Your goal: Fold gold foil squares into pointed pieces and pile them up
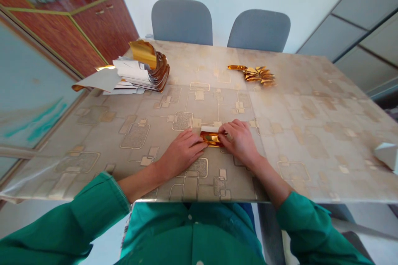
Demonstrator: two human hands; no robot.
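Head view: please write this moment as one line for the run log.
left hand: holds gold foil strip | right hand: holds same strip | nearby: stack of white paper and gold foil; gold foil pieces

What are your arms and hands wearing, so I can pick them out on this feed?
Your left hand and right hand are bare, with no gloves, and no ring or watch shows. Your arms are covered by green long sleeves, the left sleeve and the right sleeve, matching the green shirt front, which has pale buttons.
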